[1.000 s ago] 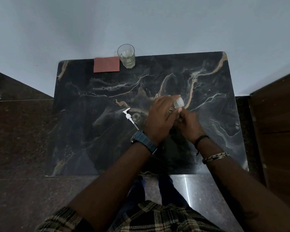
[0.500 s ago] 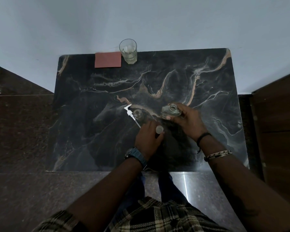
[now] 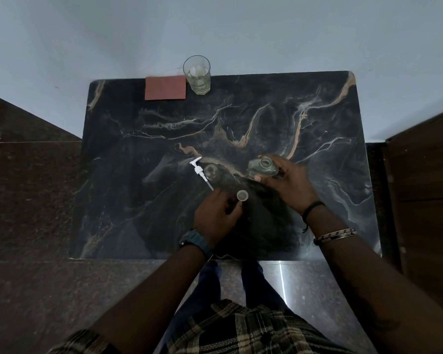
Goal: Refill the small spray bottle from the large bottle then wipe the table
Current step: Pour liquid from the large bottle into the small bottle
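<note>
A clear large bottle [image 3: 262, 167] with an open neck stands right of the table's middle, and my right hand [image 3: 290, 186] grips it from the near side. My left hand [image 3: 216, 213] is nearer to me, fingers curled, with the bottle's small round cap [image 3: 242, 195] at its fingertips, low over the table. The small spray bottle [image 3: 211, 172] stands open and untouched just left of centre. Its white pump head [image 3: 198, 171] with its dip tube lies flat beside it, the tube pointing towards my left hand.
A folded red cloth [image 3: 165, 88] lies at the far edge of the dark marble table [image 3: 128, 205]. Beside it stands a drinking glass [image 3: 197, 75] with a little liquid. Wooden furniture [image 3: 425, 180] flanks the table on the right. A wall is behind.
A second ago both hands were on the large bottle, my left on its cap. My left hand has drawn back towards me with the cap off, leaving the neck open.
</note>
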